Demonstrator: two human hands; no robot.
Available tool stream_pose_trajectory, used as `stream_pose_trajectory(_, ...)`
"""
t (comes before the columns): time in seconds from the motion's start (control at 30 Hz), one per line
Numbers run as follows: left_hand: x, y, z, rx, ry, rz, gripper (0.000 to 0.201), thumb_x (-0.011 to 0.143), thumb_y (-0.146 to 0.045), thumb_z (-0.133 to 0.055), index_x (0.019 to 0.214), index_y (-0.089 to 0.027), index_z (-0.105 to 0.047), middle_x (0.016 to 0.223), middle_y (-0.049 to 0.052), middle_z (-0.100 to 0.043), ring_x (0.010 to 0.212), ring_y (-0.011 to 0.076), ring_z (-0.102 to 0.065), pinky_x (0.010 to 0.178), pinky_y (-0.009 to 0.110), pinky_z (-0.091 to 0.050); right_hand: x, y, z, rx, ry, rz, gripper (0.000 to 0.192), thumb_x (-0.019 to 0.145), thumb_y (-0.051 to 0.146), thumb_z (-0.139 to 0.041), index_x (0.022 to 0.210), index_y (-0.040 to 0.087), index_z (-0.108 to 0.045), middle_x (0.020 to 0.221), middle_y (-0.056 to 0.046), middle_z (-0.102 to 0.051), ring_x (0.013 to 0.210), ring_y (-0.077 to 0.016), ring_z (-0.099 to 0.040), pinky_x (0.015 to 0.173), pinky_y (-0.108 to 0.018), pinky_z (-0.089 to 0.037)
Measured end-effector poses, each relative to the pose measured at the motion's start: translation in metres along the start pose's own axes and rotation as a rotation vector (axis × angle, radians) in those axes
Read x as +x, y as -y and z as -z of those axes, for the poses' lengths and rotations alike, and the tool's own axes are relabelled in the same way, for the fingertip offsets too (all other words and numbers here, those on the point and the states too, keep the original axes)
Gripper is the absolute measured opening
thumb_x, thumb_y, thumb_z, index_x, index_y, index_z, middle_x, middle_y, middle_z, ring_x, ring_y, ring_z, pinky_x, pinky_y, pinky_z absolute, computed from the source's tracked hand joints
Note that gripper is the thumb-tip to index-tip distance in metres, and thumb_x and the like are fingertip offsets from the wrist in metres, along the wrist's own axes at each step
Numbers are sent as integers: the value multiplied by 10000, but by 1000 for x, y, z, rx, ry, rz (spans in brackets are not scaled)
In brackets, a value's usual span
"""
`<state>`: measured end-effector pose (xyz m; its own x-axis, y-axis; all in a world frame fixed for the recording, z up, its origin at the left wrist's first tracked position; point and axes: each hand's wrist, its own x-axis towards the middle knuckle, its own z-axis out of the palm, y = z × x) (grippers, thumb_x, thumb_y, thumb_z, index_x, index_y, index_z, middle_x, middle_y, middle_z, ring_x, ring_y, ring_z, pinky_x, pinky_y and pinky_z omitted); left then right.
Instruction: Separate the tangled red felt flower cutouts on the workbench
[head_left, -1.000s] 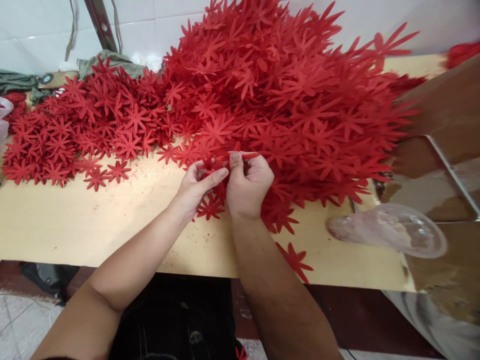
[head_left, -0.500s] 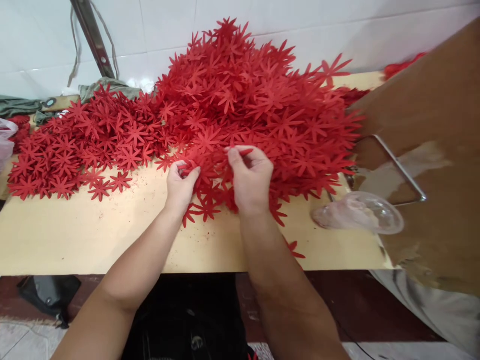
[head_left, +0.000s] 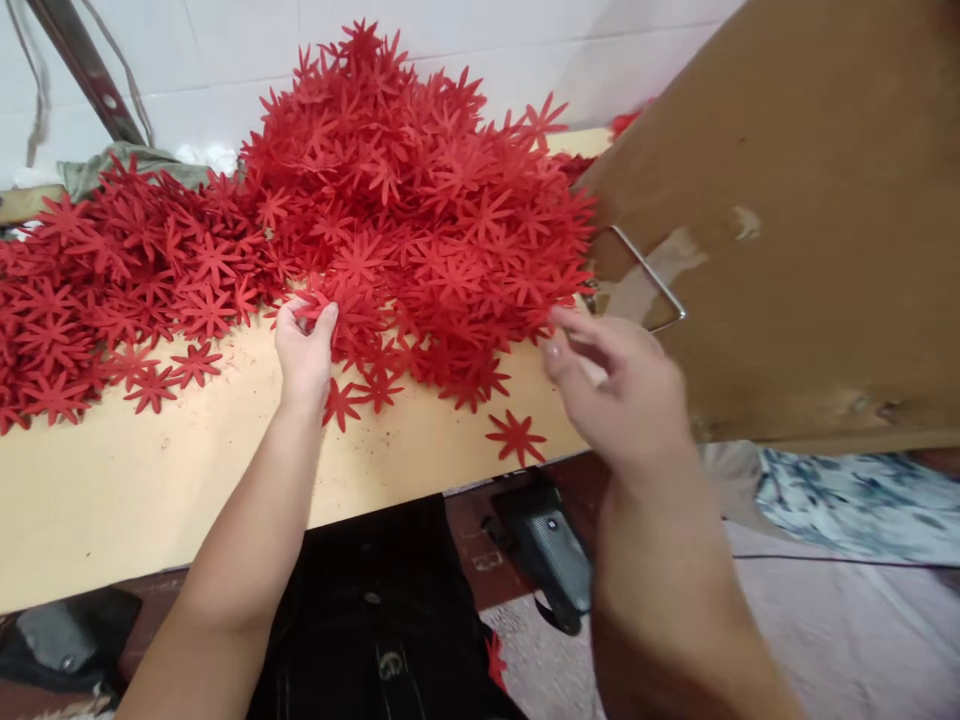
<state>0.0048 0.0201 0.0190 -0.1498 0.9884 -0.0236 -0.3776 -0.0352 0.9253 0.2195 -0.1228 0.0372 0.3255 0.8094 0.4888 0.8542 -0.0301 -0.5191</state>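
My left hand (head_left: 306, 345) pinches a red flower-shaped cutout (head_left: 316, 303) between thumb and fingers, at the front of a large heap of similar cutouts (head_left: 420, 200). Thin pointed petals spread out from each piece's middle. My right hand (head_left: 619, 385), a little blurred, is past the heap's right end at the table's edge. Its thumb and forefinger are apart, and I see nothing between them. A single red cutout (head_left: 516, 437) lies on the table left of that hand. Whatever is behind the right hand is hidden.
The pale tabletop (head_left: 210, 470) runs under the heap. On the right stands a big brown board (head_left: 810, 220) with a bent metal handle (head_left: 649, 272). Grey-green cloth (head_left: 112, 165) lies by the tiled wall. Below are a dark bag (head_left: 551, 540) and blue-patterned fabric (head_left: 855, 500).
My right hand has moved right, from the front of the heap to the table's right edge, and its fingers have parted. The view has turned right; the clear plastic cup no longer shows.
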Motion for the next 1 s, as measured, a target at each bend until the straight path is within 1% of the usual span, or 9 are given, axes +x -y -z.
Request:
stream_pose_trajectory(0.07,0,0,-1,-1,17,0,334,617,-185,-773,770,-195,-476,680,-52,-583,641,77,-563,717,244,-488,-36,-16,0,-152,156,-76,734,846,595,-433,1337,52,-489,1308,-248,-550,1278,-352,-477,1071,-568,-370)
stream_pose_trajectory(0.13,2,1,0,-5,26,-4,358,601,-205,-789,776,-196,-477,699,-46,-593,659,83,-572,723,251,-492,-61,-24,-10,-237,363,-135,896,853,640,-337,1378,-86,-370,1426,-333,-384,1381,-405,-327,1108,-577,-305)
stream_pose_trajectory(0.23,7,5,5,-19,9,-32,383,595,-263,-803,809,-198,-492,749,-31,-612,703,96,-589,747,265,-495,-72,-15,-33,-317,497,-123,906,862,617,-334,1419,-96,-276,1502,-320,-253,1440,-408,-180,1145,-558,-229)
stream_pose_trajectory(0.37,20,11,18,-49,-62,-48,423,585,-325,-811,852,-207,-503,808,-24,-614,764,108,-609,753,262,-493,-43,17,-66,-339,604,-19,875,867,580,-380,1452,-54,-233,1518,-293,-244,1445,-391,-177,1157,-520,-213)
stream_pose_trajectory(0.43,25,12,23,-70,-80,-34,427,584,-333,-809,856,-211,-503,805,-26,-607,768,108,-612,735,254,-490,-22,33,-82,-338,647,34,834,871,576,-378,1446,-20,-281,1510,-278,-281,1433,-397,-210,1141,-531,-232)
stream_pose_trajectory(0.57,27,10,25,-87,-103,-10,413,594,-340,-797,848,-217,-496,779,-30,-599,749,102,-613,692,233,-480,19,61,-107,-321,665,162,674,896,520,-362,1347,29,-461,1398,-249,-467,1334,-404,-378,1107,-517,-276)
stream_pose_trajectory(0.67,25,7,23,-87,-128,4,420,585,-349,-796,839,-217,-488,757,-37,-586,733,101,-615,666,225,-472,45,77,-119,-304,666,188,509,908,417,-379,1219,59,-566,1246,-239,-592,1165,-362,-545,1010,-443,-387)
stream_pose_trajectory(0.8,24,5,21,-123,-173,32,436,568,-331,-795,840,-210,-475,760,-44,-577,699,87,-595,668,225,-467,76,88,-124,-294,688,165,381,903,356,-401,1079,116,-639,1068,-191,-686,936,-295,-652,791,-357,-464)
stream_pose_trajectory(1.0,24,5,23,-137,-193,18,426,580,-329,-786,849,-208,-479,763,-41,-571,691,82,-581,664,222,-458,98,87,-96,-256,737,198,267,836,333,-534,964,167,-700,1009,-110,-722,930,-261,-640,778,-343,-443)
